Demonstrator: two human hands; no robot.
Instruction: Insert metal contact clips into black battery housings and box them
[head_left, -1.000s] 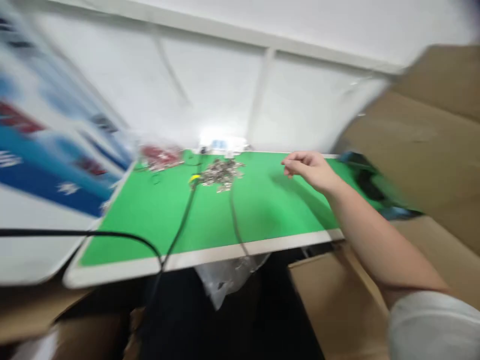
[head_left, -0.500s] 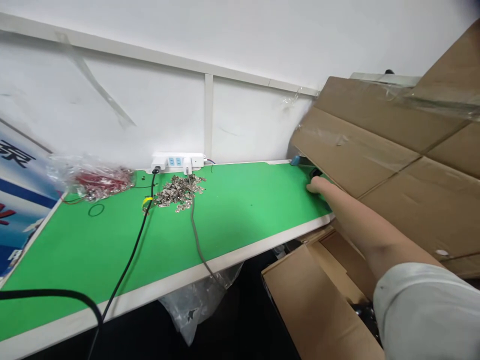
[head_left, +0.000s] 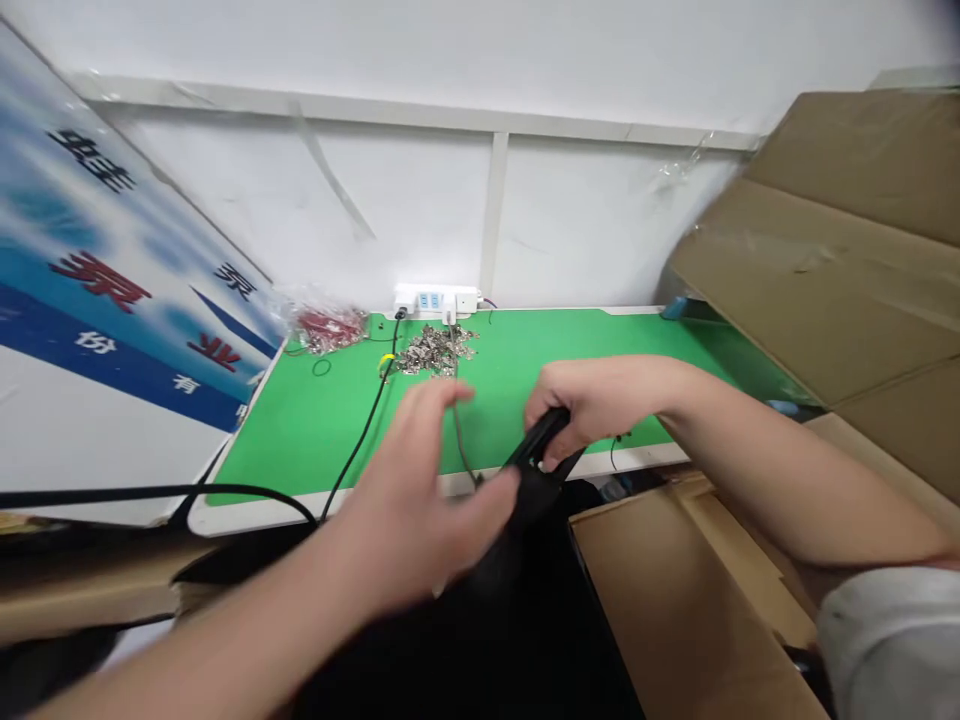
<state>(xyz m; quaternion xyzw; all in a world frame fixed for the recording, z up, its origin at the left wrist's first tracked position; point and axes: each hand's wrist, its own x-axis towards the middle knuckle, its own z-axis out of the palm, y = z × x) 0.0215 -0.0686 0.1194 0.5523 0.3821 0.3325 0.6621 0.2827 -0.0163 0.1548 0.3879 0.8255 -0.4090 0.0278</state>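
Note:
My right hand (head_left: 600, 405) grips a black object (head_left: 546, 432) by a bar-like upper part, in front of the table's front edge. The object's lower portion merges with the dark area below, so I cannot tell its kind. My left hand (head_left: 420, 500), smeared by motion, is open with thumb and fingers apart. Its thumb is close to the black object; whether they touch I cannot tell. Beyond the left fingers, a heap of small shiny metal parts (head_left: 431, 350) lies on the green tabletop (head_left: 525, 340).
A white power strip (head_left: 439, 300) with plugged-in cords stands against the wall. A black cable (head_left: 360, 435) crosses the table's left side. Clear plastic bags with red contents (head_left: 330, 328) lie at the back left. Large cardboard (head_left: 817, 250) leans at right, above an open carton (head_left: 660, 590).
My right hand has come back from beside the leaning cardboard, bringing the black object toward me. My left hand has entered from the lower left. The view has turned left.

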